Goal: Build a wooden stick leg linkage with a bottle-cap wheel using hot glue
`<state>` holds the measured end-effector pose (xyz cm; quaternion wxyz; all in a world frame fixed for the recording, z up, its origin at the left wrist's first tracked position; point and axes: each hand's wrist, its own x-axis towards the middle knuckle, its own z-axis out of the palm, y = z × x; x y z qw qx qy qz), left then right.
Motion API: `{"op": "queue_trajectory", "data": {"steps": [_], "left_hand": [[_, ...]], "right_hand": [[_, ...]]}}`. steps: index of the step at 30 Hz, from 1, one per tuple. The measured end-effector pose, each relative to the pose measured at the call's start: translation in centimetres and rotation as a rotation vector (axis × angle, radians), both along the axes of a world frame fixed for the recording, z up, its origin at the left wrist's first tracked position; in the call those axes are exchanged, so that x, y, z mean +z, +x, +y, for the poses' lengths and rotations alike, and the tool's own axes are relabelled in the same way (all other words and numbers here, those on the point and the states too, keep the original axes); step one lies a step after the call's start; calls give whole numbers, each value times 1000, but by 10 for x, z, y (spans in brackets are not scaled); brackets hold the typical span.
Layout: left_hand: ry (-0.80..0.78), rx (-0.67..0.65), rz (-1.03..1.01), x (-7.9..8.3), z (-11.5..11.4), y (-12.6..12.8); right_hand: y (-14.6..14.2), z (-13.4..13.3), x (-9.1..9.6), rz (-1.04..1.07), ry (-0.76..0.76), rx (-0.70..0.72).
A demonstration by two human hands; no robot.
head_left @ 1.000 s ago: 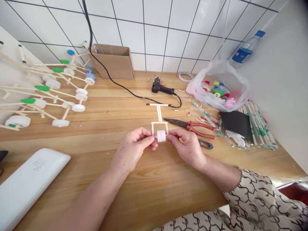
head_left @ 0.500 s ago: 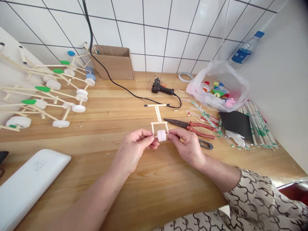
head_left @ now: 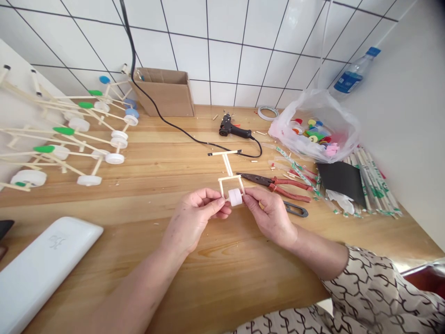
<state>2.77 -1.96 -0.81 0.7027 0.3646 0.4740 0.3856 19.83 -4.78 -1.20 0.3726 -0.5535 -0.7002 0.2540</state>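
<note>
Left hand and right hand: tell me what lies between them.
In the head view, a white roller lies between the left hand and the right hand, at the near end of a pale stick frame.

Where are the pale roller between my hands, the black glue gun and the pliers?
Pale roller (head_left: 235,197): head view, middle of its curved side.
Black glue gun (head_left: 234,130): head view, where handle meets body.
Pliers (head_left: 270,182): head view, dark metal by the pivot.
</note>
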Motion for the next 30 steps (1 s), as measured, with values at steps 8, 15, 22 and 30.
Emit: {"op": "queue_trajectory", "data": {"steps": [8,15,22,30], "left_hand": [[10,-2,-12,1,0,0],[7,-46,-23,1,0,1],[59,-159,-63,4,-1,-1],[100,-224,22,6,1,-3]], "right_hand": [[0,-5,8,35,27,115],[-3,-4,-1,3,9,29],[-4,-5,1,15,48,-4],[-2,-7,4,30,70,17]]}}
